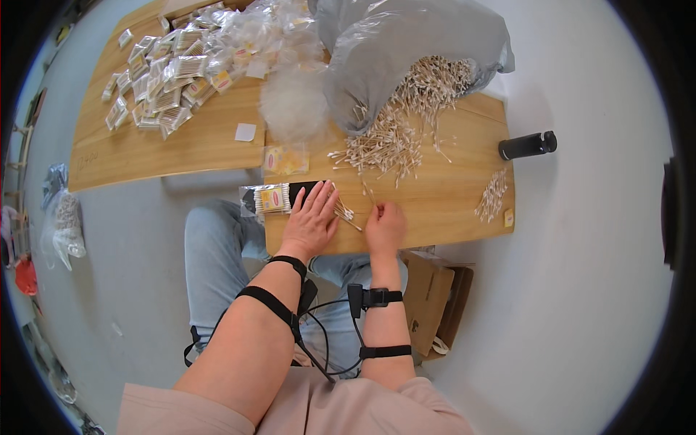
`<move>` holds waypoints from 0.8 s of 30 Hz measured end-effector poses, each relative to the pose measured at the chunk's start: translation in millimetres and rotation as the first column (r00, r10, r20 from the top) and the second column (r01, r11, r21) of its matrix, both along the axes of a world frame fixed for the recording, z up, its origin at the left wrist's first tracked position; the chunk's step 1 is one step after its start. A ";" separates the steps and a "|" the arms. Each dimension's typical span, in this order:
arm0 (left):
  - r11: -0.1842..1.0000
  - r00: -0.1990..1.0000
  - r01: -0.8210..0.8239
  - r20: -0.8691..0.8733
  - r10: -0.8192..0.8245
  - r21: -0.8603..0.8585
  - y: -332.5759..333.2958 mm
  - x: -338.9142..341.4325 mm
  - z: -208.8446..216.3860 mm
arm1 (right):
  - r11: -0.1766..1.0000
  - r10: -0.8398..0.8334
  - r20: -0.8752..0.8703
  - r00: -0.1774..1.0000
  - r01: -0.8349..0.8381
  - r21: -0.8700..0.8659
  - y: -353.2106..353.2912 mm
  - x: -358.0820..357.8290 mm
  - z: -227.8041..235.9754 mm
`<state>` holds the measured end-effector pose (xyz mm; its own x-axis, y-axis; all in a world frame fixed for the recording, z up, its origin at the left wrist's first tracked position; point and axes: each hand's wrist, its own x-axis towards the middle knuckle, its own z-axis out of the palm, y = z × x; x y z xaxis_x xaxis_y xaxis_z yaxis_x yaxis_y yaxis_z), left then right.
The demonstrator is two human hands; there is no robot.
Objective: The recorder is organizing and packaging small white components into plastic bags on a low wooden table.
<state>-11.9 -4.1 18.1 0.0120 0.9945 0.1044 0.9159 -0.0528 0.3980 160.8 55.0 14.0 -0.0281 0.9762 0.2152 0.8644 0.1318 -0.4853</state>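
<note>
My left hand (312, 219) lies flat, fingers stretched out, across a black flat piece (298, 190) near the table's front edge. Left of it, a clear packet of cotton swabs (270, 199) with a yellow and red label adjoins the black piece. From under that hand's right side several loose swabs (344, 211) stick out; what else lies beneath the palm is hidden. My right hand (385, 228) is closed in a pinch, and a cotton swab (370, 192) rises from its fingertips. Just beyond is a large heap of loose cotton swabs (388, 141).
A grey plastic bag (428, 32) spills swabs at the back. Filled swab packets (170, 80) pile up at far left, beside clear empty bags (293, 101). A yellow printed card (286, 159), a smaller swab pile (491, 197) and a black cylinder (527, 146) are also there.
</note>
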 end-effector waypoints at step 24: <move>0.999 1.000 -0.017 -0.006 0.017 0.038 2.0 1.0 -4.0 | 0.929 0.342 -0.053 0.938 -0.346 -0.130 3.9 -42.4 15.0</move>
